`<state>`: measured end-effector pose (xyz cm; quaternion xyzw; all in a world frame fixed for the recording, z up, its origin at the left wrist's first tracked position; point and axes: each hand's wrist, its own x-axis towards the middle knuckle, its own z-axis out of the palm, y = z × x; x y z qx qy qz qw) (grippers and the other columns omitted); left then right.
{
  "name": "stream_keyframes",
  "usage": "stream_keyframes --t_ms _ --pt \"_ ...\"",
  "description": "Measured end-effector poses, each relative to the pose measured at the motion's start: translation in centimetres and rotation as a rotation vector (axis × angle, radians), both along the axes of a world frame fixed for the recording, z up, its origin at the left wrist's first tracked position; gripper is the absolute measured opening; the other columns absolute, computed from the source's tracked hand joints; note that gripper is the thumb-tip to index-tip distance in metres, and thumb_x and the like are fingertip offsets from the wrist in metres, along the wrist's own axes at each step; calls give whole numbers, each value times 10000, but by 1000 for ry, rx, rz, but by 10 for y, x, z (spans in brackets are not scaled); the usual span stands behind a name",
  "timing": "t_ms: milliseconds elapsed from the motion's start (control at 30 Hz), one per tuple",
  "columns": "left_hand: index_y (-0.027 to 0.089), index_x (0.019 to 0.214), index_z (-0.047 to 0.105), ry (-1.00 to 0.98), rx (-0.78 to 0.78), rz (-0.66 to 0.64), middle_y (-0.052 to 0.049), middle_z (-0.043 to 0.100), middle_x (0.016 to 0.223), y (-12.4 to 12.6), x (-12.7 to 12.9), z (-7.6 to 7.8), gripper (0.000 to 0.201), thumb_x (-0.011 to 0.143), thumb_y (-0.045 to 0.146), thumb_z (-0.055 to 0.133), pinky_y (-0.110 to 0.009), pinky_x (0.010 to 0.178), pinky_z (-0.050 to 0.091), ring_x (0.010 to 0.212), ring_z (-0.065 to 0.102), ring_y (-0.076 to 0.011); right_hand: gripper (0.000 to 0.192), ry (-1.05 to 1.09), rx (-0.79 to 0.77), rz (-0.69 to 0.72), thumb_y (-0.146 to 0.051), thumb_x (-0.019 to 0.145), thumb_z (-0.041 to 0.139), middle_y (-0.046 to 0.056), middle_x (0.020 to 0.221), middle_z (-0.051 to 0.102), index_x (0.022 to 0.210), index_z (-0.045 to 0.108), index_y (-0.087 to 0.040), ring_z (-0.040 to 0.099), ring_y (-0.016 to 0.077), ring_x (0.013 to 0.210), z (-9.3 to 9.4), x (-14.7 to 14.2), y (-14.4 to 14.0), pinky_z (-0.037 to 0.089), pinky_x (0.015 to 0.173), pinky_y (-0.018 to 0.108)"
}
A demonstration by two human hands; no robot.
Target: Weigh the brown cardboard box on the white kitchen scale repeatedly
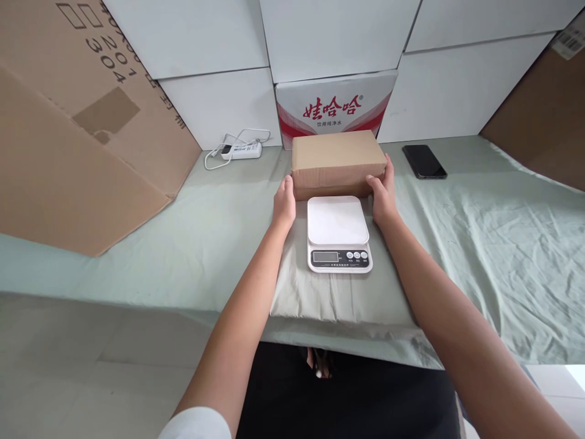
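Gripping: left hand [284, 204] and right hand [382, 194] are clasping the cardboard box [337, 160] ends, fingers pressing each short side.
Box axis: lying crosswise, just behind the kitchen scale [338, 233].

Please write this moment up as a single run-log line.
left hand: on box left end | right hand: on right end | box: behind scale | scale: bare | phone: right

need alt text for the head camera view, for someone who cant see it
Two bare hands, left hand and right hand, hold the ends of a closed brown cardboard box just behind a white kitchen scale on a table under a pale green cloth. A black phone lies to the right, a white power strip to the left.
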<state>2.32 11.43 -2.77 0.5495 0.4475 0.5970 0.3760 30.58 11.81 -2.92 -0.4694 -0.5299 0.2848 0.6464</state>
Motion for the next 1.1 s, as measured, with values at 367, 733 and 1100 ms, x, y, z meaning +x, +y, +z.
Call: stream_keyframes --t_ms 367,733,1100 --pt "250 1226 772 130 -51 99 -158 819 1262 -15 3 21 867 945 1001 442 -538 1125 587 1265 757 -382 893 -114 80 43 -703 839 680 77 1776 521 1625 462 -338 404 376 1721 11 -8 -14 286 1483 637" --pt "258 1269 712 192 174 182 -64 757 967 -57 -4 53 751 991 927 513 -395 874 594 938 736 -261 1065 -245 240 125 -908 849 663 -5 1895 347 1757 302 -485 311 417 1770 61 -12 -55 329 1456 683" --pt "225 1468 714 154 199 45 -146 843 1327 -130 -33 25 675 1015 724 662 -476 1044 658 1250 809 -350 1079 -316 196 61 -854 854 746 89 1864 391 1756 336 -426 432 426 1711 25 1 -140 446 1384 677"
